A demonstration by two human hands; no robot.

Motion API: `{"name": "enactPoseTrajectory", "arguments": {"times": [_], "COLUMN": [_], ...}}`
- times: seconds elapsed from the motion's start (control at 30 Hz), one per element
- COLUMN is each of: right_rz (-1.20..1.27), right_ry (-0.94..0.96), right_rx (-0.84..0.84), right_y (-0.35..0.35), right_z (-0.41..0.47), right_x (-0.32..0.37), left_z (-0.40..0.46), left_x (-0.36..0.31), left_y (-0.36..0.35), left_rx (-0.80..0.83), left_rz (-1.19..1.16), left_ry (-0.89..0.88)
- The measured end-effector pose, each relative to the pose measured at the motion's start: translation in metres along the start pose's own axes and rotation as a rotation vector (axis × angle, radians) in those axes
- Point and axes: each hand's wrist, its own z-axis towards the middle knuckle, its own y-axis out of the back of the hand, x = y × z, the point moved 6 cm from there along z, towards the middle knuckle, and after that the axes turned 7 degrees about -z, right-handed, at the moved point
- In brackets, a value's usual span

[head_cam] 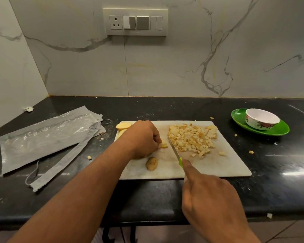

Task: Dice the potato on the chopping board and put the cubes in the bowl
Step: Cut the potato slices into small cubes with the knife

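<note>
Countertop (165,193) of black stone runs under a pale chopping board (209,165), whose near edge lies close to the counter's front edge, with bare board just right of the right hand (212,207) and dark counter beyond it. That hand is curled round a green-handled knife (175,151), forefinger stretched along the handle, the blade angled up and left to meet the board. Just left of the blade tip, the left hand (142,139) pinches a small yellow potato piece (164,145) with bent fingers. Right of the blade sits one heap of pale diced cubes (191,139), browned at the edges. Below the left hand lies one skin-covered potato end (151,163); behind its wrist rest two yellow potato slices (123,126) at the board's far left corner. Far right of the knife, well apart from the board, one white flowered bowl (261,118) stands on one green plate (277,130). Left of the left arm lies a grey and clear packet (47,137). A few stray cubes dot the counter.
</note>
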Motion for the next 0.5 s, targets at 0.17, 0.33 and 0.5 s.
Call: {"name": "enactPoseTrajectory", "arguments": {"times": [0.17, 0.33, 0.5], "right_rz": [0.0, -0.017, -0.013], "right_ry": [0.02, 0.019, -0.004], "right_rx": [-0.052, 0.018, 0.121], "right_y": [-0.007, -0.019, -0.01], "right_z": [0.028, 0.016, -0.006], "right_x": [0.014, 0.009, -0.002], "left_z": [-0.001, 0.0, 0.0], "left_x": [0.0, -0.001, -0.002], "left_y": [0.002, 0.001, 0.0], "left_rx": [-0.054, -0.078, -0.061], "left_rz": [-0.022, -0.028, -0.009], "left_ry": [0.012, 0.021, 0.011]}}
